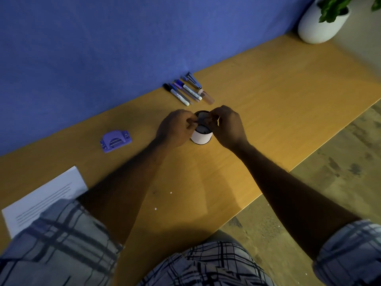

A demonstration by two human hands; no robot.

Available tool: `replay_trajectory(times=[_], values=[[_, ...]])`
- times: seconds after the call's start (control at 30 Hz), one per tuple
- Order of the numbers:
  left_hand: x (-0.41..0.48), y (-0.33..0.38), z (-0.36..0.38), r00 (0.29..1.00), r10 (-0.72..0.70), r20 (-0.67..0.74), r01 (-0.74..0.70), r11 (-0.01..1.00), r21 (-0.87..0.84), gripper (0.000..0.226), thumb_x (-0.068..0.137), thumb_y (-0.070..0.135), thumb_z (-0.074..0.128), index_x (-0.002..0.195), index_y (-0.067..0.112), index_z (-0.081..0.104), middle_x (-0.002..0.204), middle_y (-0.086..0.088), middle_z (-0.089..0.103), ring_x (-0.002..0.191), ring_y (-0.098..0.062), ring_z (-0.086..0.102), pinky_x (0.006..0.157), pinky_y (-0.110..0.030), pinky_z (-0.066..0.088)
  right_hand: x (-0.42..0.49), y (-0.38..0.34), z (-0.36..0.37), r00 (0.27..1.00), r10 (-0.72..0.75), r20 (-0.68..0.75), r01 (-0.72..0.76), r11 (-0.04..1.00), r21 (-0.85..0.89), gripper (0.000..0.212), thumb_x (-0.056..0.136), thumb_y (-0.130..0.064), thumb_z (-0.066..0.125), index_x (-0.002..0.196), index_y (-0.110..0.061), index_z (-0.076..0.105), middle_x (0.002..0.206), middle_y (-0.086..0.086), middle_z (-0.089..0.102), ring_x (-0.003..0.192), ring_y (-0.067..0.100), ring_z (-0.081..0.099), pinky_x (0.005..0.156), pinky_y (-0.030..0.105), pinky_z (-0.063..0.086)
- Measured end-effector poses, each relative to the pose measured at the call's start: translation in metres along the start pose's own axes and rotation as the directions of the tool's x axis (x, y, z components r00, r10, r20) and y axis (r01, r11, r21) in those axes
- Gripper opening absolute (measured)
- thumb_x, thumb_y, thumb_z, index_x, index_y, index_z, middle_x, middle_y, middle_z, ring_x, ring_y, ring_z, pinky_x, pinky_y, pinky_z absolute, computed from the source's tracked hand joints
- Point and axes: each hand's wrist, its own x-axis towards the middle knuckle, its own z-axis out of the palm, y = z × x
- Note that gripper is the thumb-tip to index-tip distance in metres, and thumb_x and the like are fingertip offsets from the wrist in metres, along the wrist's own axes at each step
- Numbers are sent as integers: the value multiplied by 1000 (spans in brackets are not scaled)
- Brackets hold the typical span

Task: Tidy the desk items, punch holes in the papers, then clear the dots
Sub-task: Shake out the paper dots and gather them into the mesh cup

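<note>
The task looks near its end. The markers [183, 92] lie in a neat row against the wall [82, 48], with the stapler [191, 79] just beside them. The punch [115, 140] sits apart to the left. The papers [41, 201] rest at the desk's near left edge, partly under a sleeve; whether they are holed cannot be seen.

Both hands meet over the mouth of the cup [203, 137] at mid-desk. The left hand [175, 127] and right hand [227, 124] each have curled fingers with tips pressed together, but whether they pinch anything is too small to tell. Probably dots are going into the cup. 2 dots [171, 192] lie on the desk [268, 89] nearer the person, so some clearing is left.

The desk is orange-brown wood against a blue wall. A white pot [317, 27] with a plant stands at the far right, and a mottled floor [340, 151] lies beyond the desk's right edge.
</note>
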Motion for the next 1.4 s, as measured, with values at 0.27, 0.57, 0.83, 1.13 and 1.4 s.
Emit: replay_trajectory(times=[0.27, 0.57, 0.83, 1.13, 1.4], values=[[-107, -67, -3, 969, -245, -10, 245, 969, -22, 13, 84, 27, 69, 95, 20, 72, 89, 5, 73, 76, -12, 65, 73, -30, 55, -85, 1, 47, 978, 151, 142, -175, 969, 173, 8, 85, -18, 71, 88, -11, 72, 83, -3, 65, 62, 3, 52, 61, 19, 36], [-186, -102, 18, 950, -276, 148, 276, 961, 23, 11, 79, 25, 72, 90, 22, 73, 92, 4, 72, 83, -15, 66, 75, -32, 53, -130, -31, 99, 873, -66, 484, -22, 985, 174, 10, 82, -24, 73, 89, -16, 70, 87, -7, 60, 69, -2, 48, 65, 17, 37], [-216, -117, 26, 938, -220, 270, 217, 975, 40, 27, 79, 30, 77, 103, 19, 71, 104, 6, 64, 88, -5, 55, 76, -22, 46, -142, -48, 118, 889, 5, 458, -28, 999, 43, 21, 80, -35, 75, 92, -19, 71, 99, 0, 67, 89, 19, 60, 78, 34, 49], [-223, -108, 33, 972, -177, 153, 161, 981, 113, 15, 79, 31, 75, 91, 22, 77, 96, 6, 70, 91, -13, 61, 73, -23, 42, -143, -57, 123, 893, 32, 449, -15, 999, -40, 9, 87, -29, 68, 95, -28, 71, 105, -9, 67, 96, 16, 61, 85, 35, 44], [-210, -97, 32, 939, -228, 257, 162, 954, 252, 18, 86, 33, 66, 94, 18, 72, 107, -1, 66, 101, -22, 61, 83, -38, 53, -136, -66, 130, 819, 37, 573, 81, 980, -180, 15, 92, -24, 57, 103, -19, 65, 110, 1, 59, 107, 24, 52, 92, 44, 38]])
